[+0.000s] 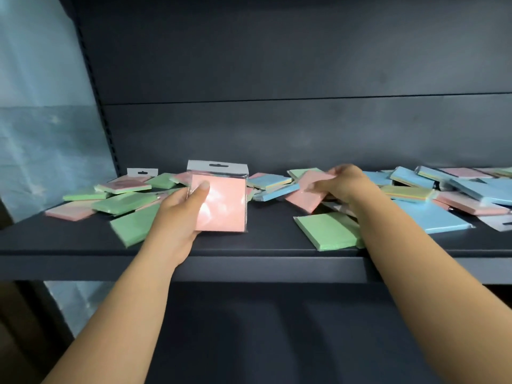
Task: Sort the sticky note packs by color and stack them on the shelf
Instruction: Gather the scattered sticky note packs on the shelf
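left hand (182, 206) grips pink pack (221, 203) upright, likely gathering pinks | right hand (343, 184) pinches second pink pack (307, 195) off shelf (249, 248) clutter

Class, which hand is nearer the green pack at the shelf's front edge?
Right. The right hand grips a pink pack just behind the green pack; the left hand is further left.

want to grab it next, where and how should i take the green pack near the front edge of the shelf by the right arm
Take the green pack by its front corner, coming from the front of the shelf. It lies flat, that corner pokes past the edge, and the right forearm covers its right side. Thumb on top, fingers beneath should pinch it.
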The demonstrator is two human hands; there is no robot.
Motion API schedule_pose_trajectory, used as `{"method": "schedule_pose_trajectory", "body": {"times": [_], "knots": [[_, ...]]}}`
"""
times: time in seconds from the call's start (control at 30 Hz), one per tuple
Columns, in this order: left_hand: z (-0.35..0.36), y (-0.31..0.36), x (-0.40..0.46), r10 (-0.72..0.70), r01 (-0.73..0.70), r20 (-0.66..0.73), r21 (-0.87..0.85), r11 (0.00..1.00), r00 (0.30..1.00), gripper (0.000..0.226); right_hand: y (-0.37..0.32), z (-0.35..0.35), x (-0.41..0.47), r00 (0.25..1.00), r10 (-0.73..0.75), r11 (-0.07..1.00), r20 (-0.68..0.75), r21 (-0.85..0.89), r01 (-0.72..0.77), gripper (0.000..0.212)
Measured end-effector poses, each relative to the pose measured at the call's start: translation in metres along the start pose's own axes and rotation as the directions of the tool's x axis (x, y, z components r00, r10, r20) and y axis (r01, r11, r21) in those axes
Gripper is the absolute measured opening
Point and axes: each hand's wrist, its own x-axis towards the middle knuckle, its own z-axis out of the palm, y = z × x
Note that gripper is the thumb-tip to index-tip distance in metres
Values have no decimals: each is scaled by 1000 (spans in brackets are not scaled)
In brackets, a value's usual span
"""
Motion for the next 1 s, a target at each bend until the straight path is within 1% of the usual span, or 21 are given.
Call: {"method": "schedule_pose_trajectory", "body": {"times": [0.1, 0.17, 0.2, 0.27, 0.33, 0.4, 0.5, 0.53, 0.57, 0.63, 0.73, 0.8, 0.87, 1.0], "knots": [[1, 2, -1, 1, -2, -20, -38, 999, 1000, 14, -2, -6, -1, 980, -69, 979, -186, 177, 103, 28], [2, 3, -4, 8, -10, -30, -68, 998, 1000, 15, -6, -8, -6, 975, -79, 932, -206, 333, 146, 16], [3, 5, -5, 14, -16, -37, -77, 997, 999, 16, -9, -8, -10, 980, -80, 902, -180, 406, 148, 13], [3, 6, -7, 19, -24, -49, -95, 995, 999, 17, -14, -6, -18, 992, -95, 841, -84, 526, 125, 11], [3, 6, -8, 31, -37, -48, -120, 992, 998, 16, -22, 0, -28, 992, -124, 793, 18, 602, 89, 11], [2, 7, -8, 29, -39, -58, -174, 984, 998, 15, -30, 9, -38, 987, -118, 731, 112, 682, 10, 9], [-1, 9, -10, 13, -46, -123, -277, 960, 992, 12, -42, 27, -51, 962, -103, 552, 251, 819, -155, 10], [-3, 10, -11, 14, -57, -147, -295, 954, 989, 13, -47, 36, -56, 948, -109, 505, 299, 838, -206, 11], [-4, 10, -13, 19, -68, -163, -304, 950, 987, 13, -50, 45, -60, 936, -119, 481, 331, 844, -238, 13], [-6, 11, -19, 33, -89, -180, -312, 946, 983, 14, -56, 68, -70, 914, -150, 477, 376, 838, -266, 13], [-12, 13, -27, 64, -124, -179, -351, 928, 982, 16, -56, 101, -83, 906, -154, 484, 393, 830, -278, 15], [-20, 13, -29, 92, -154, -190, -340, 928, 977, 19, -53, 117, -92, 895, -162, 547, 415, 793, -268, 14], [-31, 14, -31, 114, -179, -208, -326, 928, 971, 16, -49, 129, -98, 885, -168, 624, 435, 742, -246, 14], [-54, 18, -35, 105, -189, -270, -307, 933, 957, 16, -53, 147, -102, 861, -142, 769, 488, 602, -214, 7]]}}
